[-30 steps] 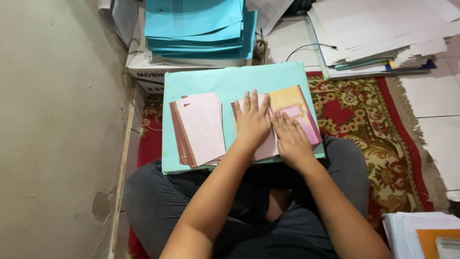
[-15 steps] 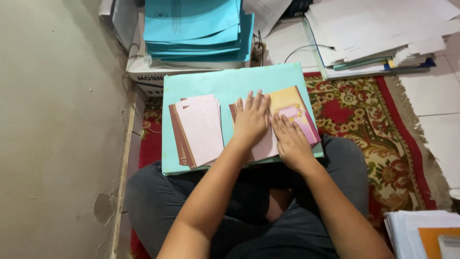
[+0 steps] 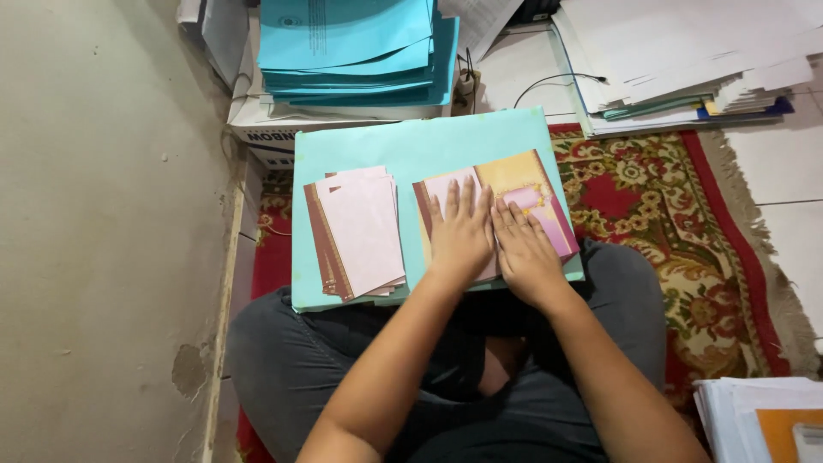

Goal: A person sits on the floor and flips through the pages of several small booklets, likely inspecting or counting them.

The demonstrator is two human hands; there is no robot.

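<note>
- Both hands lie flat, fingers spread, gripping nothing: left hand (image 3: 460, 233) and right hand (image 3: 525, 253) press side by side on an open pink-and-gold card (image 3: 514, 193).
- Card rests on a turquoise board (image 3: 411, 146) across the lap.
- Stack of folded cards (image 3: 356, 231) lies just left.

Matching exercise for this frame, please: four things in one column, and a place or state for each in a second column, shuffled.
Things:
1. card stack
2. open card
3. blue folders
4. rug

Places or states:
A. piled on a box beyond the board
B. pressed flat under both hands
C. on the floor, under the person
D. untouched on the board's left part

Pairs: 1-D, 2-B, 3-A, 4-C. The left hand and right hand lie side by side on the open card, on the turquoise board.
</note>
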